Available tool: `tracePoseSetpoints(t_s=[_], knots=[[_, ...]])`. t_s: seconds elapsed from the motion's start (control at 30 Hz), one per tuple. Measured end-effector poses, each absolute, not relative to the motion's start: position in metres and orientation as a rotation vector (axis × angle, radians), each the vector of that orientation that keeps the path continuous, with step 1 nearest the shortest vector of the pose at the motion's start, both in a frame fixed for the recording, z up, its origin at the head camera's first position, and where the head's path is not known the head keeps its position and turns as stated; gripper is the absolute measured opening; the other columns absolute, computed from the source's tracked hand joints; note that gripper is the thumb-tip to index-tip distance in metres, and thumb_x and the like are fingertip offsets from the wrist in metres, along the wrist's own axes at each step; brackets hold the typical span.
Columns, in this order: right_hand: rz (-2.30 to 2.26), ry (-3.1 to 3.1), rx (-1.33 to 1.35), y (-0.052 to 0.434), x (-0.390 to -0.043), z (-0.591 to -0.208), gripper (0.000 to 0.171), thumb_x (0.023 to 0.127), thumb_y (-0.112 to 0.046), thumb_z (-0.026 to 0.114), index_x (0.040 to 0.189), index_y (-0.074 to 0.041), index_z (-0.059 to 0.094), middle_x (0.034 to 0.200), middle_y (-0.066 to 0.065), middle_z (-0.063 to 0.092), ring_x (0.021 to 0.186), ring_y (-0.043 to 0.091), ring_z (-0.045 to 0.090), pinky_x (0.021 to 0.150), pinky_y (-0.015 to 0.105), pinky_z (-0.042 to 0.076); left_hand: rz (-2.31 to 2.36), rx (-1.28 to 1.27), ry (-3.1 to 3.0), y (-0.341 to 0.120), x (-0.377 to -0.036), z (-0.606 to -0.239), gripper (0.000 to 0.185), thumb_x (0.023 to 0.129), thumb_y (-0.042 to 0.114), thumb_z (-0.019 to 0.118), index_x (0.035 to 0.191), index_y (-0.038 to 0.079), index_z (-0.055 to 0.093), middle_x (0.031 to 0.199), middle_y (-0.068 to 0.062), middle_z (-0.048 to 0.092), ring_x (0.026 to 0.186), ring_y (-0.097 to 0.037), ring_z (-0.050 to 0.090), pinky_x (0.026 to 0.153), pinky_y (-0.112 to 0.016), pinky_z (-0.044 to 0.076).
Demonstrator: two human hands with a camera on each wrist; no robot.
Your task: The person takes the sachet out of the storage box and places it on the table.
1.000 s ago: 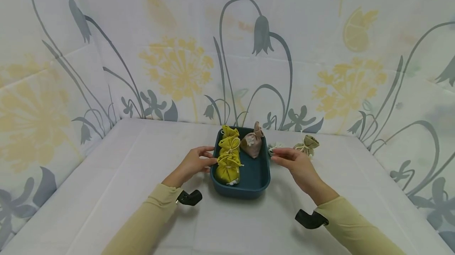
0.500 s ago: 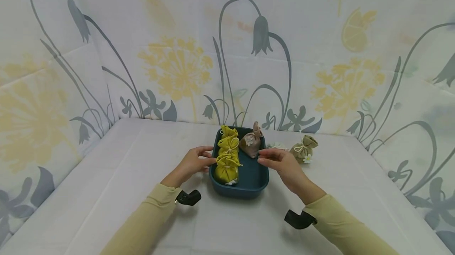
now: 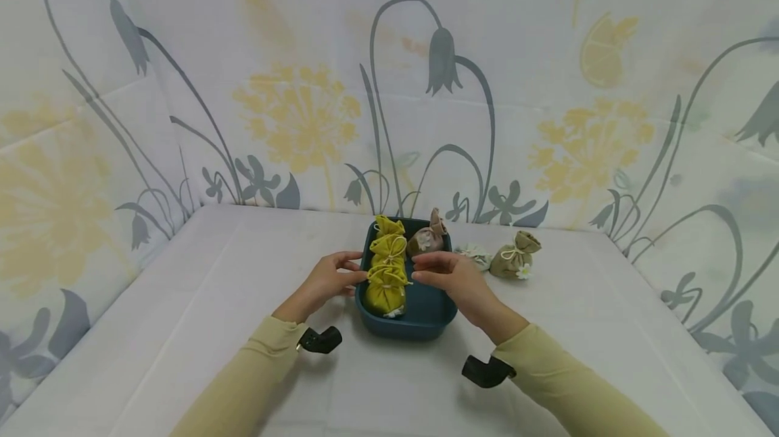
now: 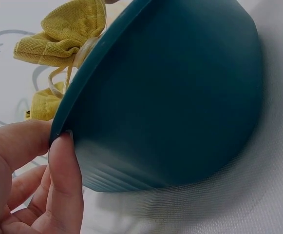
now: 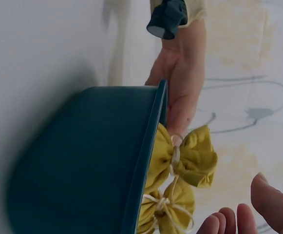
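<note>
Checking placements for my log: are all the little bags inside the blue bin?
No, the olive-tan bag sits on the white table outside the blue bin.

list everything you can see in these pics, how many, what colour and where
bin: 1, dark teal, on the table
yellow pouches: 3, yellow, in a row along the bin's left side
pinkish-brown pouch: 1, pinkish brown, at the bin's far right
tan pouch: 1, tan with white flower, on the table right of the bin
whitish bundle: 1, pale, between bin and tan pouch, partly hidden
table: 1, white, under everything
backdrop: white with grey and yellow plants, behind
wrist devices: 2, black, one per wrist
sleeves: 2, pale yellow-green, on the forearms
left hand: 1, bare, pinching the bin's left rim
right hand: 1, bare, over the bin's right side
</note>
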State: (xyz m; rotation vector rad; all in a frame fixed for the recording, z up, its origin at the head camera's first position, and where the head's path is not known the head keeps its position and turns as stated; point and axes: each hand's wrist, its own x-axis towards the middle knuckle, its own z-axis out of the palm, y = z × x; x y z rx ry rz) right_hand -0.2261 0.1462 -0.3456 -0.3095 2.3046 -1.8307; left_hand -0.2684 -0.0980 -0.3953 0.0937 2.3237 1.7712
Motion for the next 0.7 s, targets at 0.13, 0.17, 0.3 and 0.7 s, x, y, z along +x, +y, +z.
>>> tracePoseSetpoints(t_s=[0.13,0.17,0.3,0.7], knots=[[-1.828,2.286,-0.302,0.138,-0.228,-0.345,0.039,0.085,-0.013,0.069,0.120,0.002,0.059,0.115,0.013,0.060,0.102,0.023,0.057,0.095,0.044,0.041,1.786,0.086,2.304,-0.098,-0.268,-0.395,0.051,0.086,0.009,0.067,0.134,0.007,0.049,0.109,-0.014,0.054,0.069,-0.018,0.061,0.064,-0.030,0.055],[-1.836,2.272,-0.300,0.136,-0.229,-0.345,0.039,0.085,-0.011,0.068,0.120,0.003,0.059,0.114,0.013,0.060,0.101,0.023,0.057,0.096,0.046,0.041,1.788,0.085,2.302,-0.098,-0.268,-0.395,0.051,0.086,0.009,0.067,0.134,0.007,0.049,0.109,-0.014,0.054,0.069,-0.018,0.061,0.064,-0.030,0.054],[-1.831,2.249,-0.308,0.131,-0.231,-0.346,0.038,0.085,-0.008,0.068,0.120,0.005,0.058,0.112,0.013,0.061,0.099,0.021,0.058,0.095,0.046,0.042,1.785,0.075,2.306,-0.097,-0.269,-0.395,0.051,0.086,0.008,0.067,0.134,0.007,0.049,0.109,-0.014,0.055,0.070,-0.018,0.061,0.064,-0.030,0.054],[-1.716,2.286,-0.328,0.116,-0.238,-0.348,0.036,0.084,-0.010,0.070,0.117,0.002,0.062,0.111,0.008,0.062,0.099,0.020,0.055,0.091,0.038,0.045,1.785,0.102,2.308,-0.098,-0.269,-0.396,0.051,0.086,0.009,0.067,0.133,0.007,0.050,0.110,-0.014,0.055,0.071,-0.018,0.062,0.066,-0.030,0.055]])
